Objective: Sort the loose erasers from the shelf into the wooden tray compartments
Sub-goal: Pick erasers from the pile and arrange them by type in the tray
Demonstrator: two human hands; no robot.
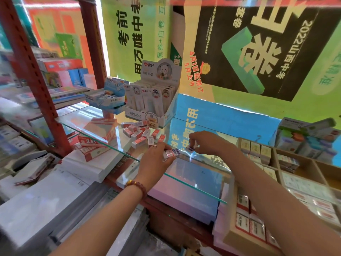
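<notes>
- My right fingers (pixel 191 143) pinch one purple eraser (pixel 189 148) just above the glass shelf (pixel 184 179).
- My left fingers (pixel 166 154) grip a few more erasers (pixel 172 152).
- They're light, firm, probably slick-wrapped: pinch the long sides.
- Loose pile (pixel 143 133) lies behind; tray (pixel 276 154) sits to the right.
</notes>
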